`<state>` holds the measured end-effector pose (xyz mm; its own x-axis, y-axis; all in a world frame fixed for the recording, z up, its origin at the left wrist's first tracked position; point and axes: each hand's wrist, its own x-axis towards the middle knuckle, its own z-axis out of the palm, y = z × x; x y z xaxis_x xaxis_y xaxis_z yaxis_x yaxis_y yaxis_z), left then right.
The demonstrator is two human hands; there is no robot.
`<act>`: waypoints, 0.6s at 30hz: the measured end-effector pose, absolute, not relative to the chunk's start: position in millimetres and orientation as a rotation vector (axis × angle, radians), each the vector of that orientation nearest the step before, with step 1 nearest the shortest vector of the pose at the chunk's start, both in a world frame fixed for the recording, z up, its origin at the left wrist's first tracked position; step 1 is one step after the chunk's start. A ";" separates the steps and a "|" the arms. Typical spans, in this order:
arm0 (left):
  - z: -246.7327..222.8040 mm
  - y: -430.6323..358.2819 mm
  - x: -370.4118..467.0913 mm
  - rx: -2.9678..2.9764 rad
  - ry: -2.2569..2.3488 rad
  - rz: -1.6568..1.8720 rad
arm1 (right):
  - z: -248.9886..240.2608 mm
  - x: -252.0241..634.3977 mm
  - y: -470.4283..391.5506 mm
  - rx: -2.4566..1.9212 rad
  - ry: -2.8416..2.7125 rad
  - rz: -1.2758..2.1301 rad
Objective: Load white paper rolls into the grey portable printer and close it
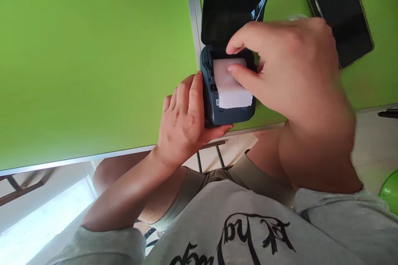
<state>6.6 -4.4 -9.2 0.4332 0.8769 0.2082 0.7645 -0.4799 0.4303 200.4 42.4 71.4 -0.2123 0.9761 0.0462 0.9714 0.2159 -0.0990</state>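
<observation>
I see the printer (230, 116) near the table's (93, 58) near edge, lid (231, 8) raised. My left hand (183, 122), part-curled, grips its left side; my right hand (295, 62), half open, thumb over the paper (233, 87), partly hides printer and phone (348, 16).

head-worn view from above, facing forward and down, close over the hands (233, 91)

Black lid (228, 12) cut off by the top edge, dark flat device (348, 16) partly behind the right hand (292, 58)
</observation>
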 end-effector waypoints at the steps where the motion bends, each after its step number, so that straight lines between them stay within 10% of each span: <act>1: -9.4 -4.2 6.1 2.417 1.417 0.583 | 72.1 200.5 42.9 -1.913 -2.413 0.101; 18: -9.1 -4.8 3.7 2.375 1.404 0.564 | 64.3 214.2 63.4 -1.802 -2.514 0.488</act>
<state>3.7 -4.8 -9.1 0.4378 0.8829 0.1696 0.7546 -0.4634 0.4645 214.2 63.4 64.3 -0.3375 0.9256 -0.1712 0.9225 0.2891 -0.2557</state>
